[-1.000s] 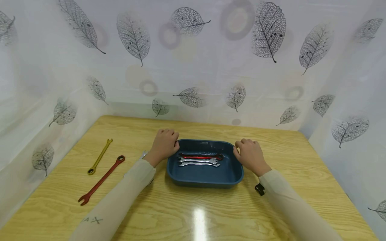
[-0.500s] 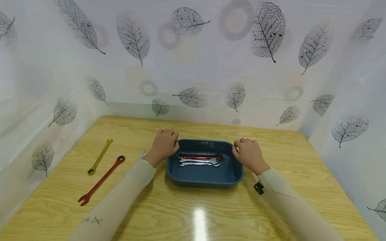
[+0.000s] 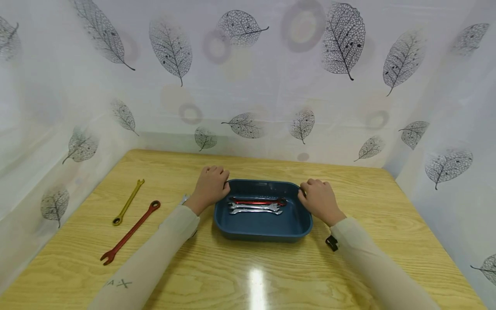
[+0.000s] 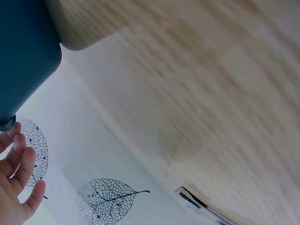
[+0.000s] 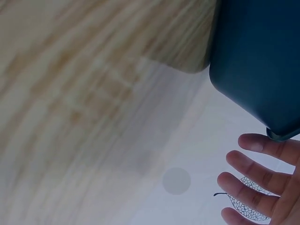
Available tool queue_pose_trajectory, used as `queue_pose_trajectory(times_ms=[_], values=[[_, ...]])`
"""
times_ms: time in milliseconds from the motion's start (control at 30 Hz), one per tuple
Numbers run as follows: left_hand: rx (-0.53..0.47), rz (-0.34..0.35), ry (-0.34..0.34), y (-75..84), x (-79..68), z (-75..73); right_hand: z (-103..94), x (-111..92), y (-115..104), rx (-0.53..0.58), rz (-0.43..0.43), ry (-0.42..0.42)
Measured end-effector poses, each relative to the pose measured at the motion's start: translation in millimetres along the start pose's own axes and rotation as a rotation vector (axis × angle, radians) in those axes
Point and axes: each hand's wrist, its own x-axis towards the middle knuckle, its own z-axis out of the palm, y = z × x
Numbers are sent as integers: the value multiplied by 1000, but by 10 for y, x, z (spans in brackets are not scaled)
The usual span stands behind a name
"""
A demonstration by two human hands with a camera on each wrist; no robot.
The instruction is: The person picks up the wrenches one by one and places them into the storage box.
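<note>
In the head view, a deep blue rectangular tray (image 3: 263, 237) rests on the table. My left hand (image 3: 211, 187) pinches its back left corner, thumb over the rim. At the back right corner, my right hand (image 3: 320, 199) pinches the rim the same way. Both wrist views show an index fingertip right at the rim, with the other fingers loosely bent outside. Inside the tray lie a red wrench (image 3: 253, 201) and silver wrenches (image 3: 255, 211), side by side. Part of another silver wrench (image 4: 204, 206) shows in the left wrist view; in the head view my left forearm mostly hides it.
Left of my left arm, a yellow wrench (image 3: 129, 201) and a long red wrench (image 3: 129, 232) lie on the wooden table (image 3: 368, 193). A white leaf-patterned curtain (image 3: 248, 94) encloses the back and both sides. A black strap piece (image 3: 332, 242) hangs at my right wrist.
</note>
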Motion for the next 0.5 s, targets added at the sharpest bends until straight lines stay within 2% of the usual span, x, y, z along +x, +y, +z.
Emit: queue_pose_trajectory(times_ms=[500], values=[[7, -4, -17, 10, 2, -16, 11, -11, 5, 18, -5, 19]])
